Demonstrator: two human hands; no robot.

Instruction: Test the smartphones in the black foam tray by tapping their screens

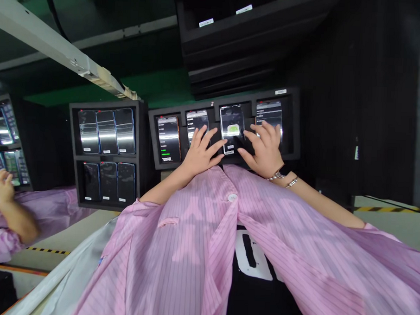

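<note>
Several smartphones lie face up in a black foam tray (295, 128) in front of me. My left hand (203, 152) rests with spread fingers over the second smartphone (197, 116), covering its lower part. Its thumb reaches to the edge of the third smartphone (232, 116), whose dark screen has a green and white shape in the middle. Over the fourth smartphone (269, 109) lies my right hand (264, 150), fingers apart, with its index finger and thumb close to the third one. The leftmost smartphone (168, 139) shows a list with green lines. Neither hand grips anything.
To the left stands another black tray (139, 173) with two rows of dark smartphones (106, 132). A co-worker's hand (3, 185) and sleeve show at far left, near more phones. A pale metal bar (61, 49) slants overhead; stacked black trays (232, 47) stand behind.
</note>
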